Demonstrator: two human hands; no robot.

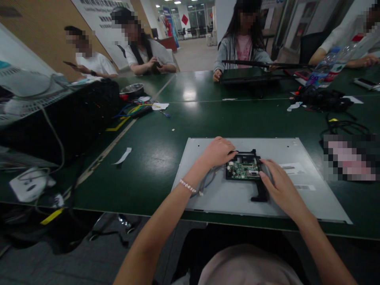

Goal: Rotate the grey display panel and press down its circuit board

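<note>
A flat grey metal-backed panel (208, 202), which looks like the rear of a display, lies on the green table in front of me. Over its middle is a black bracket (261, 192) carrying a green circuit board (243, 168). My left hand (220, 151) grips the bracket's far left corner, its fingers bent over the edge and its fingertips partly hidden. On the opposite side, my right hand (277, 180) holds the bracket's right edge between thumb and fingers. A grey cable (208, 178) runs beside my left wrist across the panel. Whether the bracket touches the panel everywhere, I cannot tell.
Across the green table (142, 158) sit several people, one holding a dark flat panel (246, 75). Plastic bottles (329, 65) and black cables (323, 97) lie at the right. Left are a black box (77, 114), a white adapter (29, 184) and a paper strip (123, 156).
</note>
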